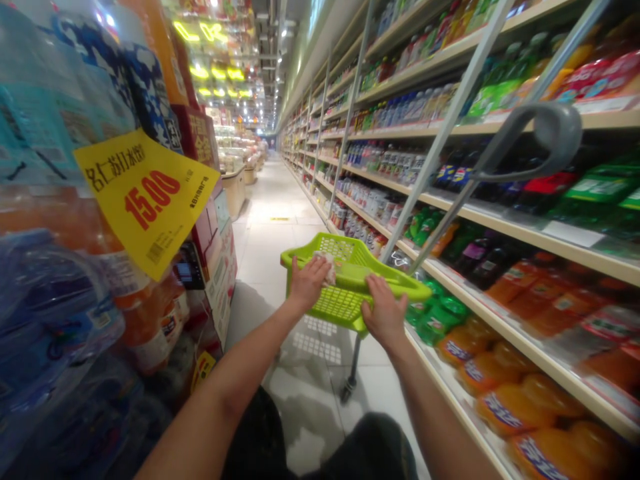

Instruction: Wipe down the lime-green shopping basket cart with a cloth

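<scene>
Before me stands a lime-green plastic shopping cart [336, 248] with a perforated basket, and a dark leg with a small wheel shows beneath it. My left hand [309, 281] presses a crumpled whitish cloth or tissue [327, 265] onto the cart's near rim, fingers closed over it. Farther right along the same rim, my right hand [384, 308] grips the edge, its fingers over the top and the thumb below. Both forearms reach in from the bottom of the view.
Drink shelves [530, 293] line the right side, with orange soda bottles [505, 407] lowest. A grey loop handle [530, 140] on a metal rod slants before them. Stacked bottles [55, 293] and a yellow price sign [150, 200] stand close on the left. The tiled aisle [273, 193] runs ahead.
</scene>
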Tool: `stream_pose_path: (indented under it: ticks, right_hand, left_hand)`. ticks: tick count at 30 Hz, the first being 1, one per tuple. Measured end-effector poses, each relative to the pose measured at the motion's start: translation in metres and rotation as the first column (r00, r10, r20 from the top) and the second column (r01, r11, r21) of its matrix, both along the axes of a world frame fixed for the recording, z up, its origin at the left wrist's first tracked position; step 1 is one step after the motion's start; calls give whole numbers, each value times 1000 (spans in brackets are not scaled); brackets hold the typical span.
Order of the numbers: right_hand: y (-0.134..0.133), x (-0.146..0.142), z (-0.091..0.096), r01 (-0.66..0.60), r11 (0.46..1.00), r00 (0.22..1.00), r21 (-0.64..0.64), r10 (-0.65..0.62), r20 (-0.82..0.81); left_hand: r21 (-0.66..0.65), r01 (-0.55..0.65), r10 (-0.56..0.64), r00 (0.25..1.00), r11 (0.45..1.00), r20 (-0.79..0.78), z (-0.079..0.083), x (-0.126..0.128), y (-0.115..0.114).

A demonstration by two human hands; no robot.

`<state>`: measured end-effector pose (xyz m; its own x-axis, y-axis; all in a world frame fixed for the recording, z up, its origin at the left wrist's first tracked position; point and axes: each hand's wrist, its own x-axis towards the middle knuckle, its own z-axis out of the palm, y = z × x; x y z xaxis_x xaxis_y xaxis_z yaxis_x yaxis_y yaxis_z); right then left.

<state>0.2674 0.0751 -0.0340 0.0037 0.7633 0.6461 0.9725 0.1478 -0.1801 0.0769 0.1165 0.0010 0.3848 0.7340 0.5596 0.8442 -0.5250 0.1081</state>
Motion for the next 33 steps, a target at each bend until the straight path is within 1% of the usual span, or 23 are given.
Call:
stream_pose_path:
  ticks: [2, 4, 8, 11, 13, 16, 18, 20, 24, 27, 30, 33]
  right_hand:
    - [-1, -1, -1, 0, 1000, 1000, 8, 0, -1]
    - [-1, -4, -1, 6, 1000, 1000, 22, -6, -16]
    - [-3, -8, -2, 16, 999, 999, 37, -15, -35]
    - [-4, -7, -2, 8, 1000, 1000, 26, -8, -26]
    - [-5, -5, -1, 3, 1000, 1000, 12, -3, -25]
    - [-5, -6, -1, 4, 1000, 999, -7, -4, -42]
    - [-5, -8, -1, 12, 1000, 998, 1, -11, -61]
    - [-4, -10, -1, 18, 1000, 997, 20, -16, -74]
    - [-5, -10, -2, 14, 999, 997, 31, -12, -72]
    - [-7, -7, 0, 18, 1000, 998, 12, -17, -66]
    - [-10, -5, 2, 22, 1000, 998, -14, -23, -62]
    - [-11, -6, 3, 16, 999, 997, -37, -19, -72]
  left_hand:
    - [-12, -60, 60, 997, 998, 45, -1, -14, 2]
    - [-14, -80, 81, 995, 997, 66, -4, -19, 3]
    - [8, 5, -5, 1000, 1000, 17, -12, -9, 0]
    - [33, 13, -12, 999, 999, -34, -14, -11, 1]
    - [34, -27, 29, 998, 999, -50, -12, -24, 6]
    - [10, -144, 144, 990, 990, -2, -9, -45, 14]
    - [-10, -176, 177, 984, 984, 13, -8, -50, 17]
    - [-16, -159, 159, 987, 987, 19, -9, -44, 15]
    - [22, -35, 35, 999, 999, 33, -15, -21, 8]
    - [71, 22, -25, 999, 997, 40, -18, -18, 8]
    - [110, 5, -12, 998, 994, 57, -20, -34, 15]
    - [124, -116, 100, 987, 985, 125, -21, -55, 26]
